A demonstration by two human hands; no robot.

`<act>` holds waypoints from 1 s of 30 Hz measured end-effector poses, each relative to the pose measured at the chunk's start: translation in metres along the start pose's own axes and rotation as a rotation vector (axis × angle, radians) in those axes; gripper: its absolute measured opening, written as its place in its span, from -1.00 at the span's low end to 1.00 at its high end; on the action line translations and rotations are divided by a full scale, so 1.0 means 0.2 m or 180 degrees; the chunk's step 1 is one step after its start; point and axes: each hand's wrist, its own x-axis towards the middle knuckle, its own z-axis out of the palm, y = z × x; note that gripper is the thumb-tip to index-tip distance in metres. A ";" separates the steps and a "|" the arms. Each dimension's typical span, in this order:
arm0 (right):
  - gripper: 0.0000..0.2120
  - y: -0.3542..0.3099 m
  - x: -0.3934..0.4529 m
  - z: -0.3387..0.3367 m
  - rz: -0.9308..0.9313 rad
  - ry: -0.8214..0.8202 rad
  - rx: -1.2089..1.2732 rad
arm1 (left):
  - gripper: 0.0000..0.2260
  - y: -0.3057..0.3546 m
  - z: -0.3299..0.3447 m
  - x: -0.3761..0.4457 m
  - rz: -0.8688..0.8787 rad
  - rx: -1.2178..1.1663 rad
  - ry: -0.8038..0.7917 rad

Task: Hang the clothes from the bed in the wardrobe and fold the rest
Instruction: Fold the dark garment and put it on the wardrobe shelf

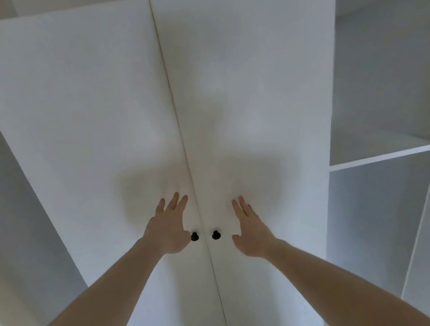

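Straight ahead, filling the view from a head cam tilted upward: a white wardrobe (251,74) w/ 2 tall doors closed, meeting at a thin centre seam. Left door (77,113) and right door (259,129) are flat, plain panels. 2 small dark round knobs sit either side of the seam, near its lower part: left knob (194,236), right knob (216,235).

2 bare arms reach up. Left hand (169,227) has fingers spread and straight, held at the left door's inner edge, thumb side touching or just short of the left knob; can't tell which. Right hand (250,227) is also spread, fingers straight, palm facing the seam, just beside the right knob but apart from it. Neither hand pinches or grips anything.

Right of the doors, 1 open section shows 1 white shelf (381,157) w/ a compartment above and another below; no clothes visible there.

Handling, as a judgement: doors look rigid and light, likely to swing on side hinges; the knobs are the only hold, small and smooth, so a thumb-and-finger pinch w/ a straight pull outward suits best.

Clothes and bed: not in view. No hangers seen; interior behind the doors is hidden.
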 end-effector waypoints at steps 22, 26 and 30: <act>-0.05 1.65 -1.72 -1.47 0.2604 0.4056 0.0232 | -0.27 1.72 0.02 0.03 0.2094 -0.0448 0.0619; -0.10 1.94 -1.71 -1.60 0.2888 0.3319 0.0567 | -0.29 1.94 0.03 0.05 0.2114 -0.0572 0.0576; -0.62 2.01 -1.63 -1.56 0.2844 0.3708 0.0918 | -0.31 2.00 0.07 0.07 0.1998 -0.0608 0.0635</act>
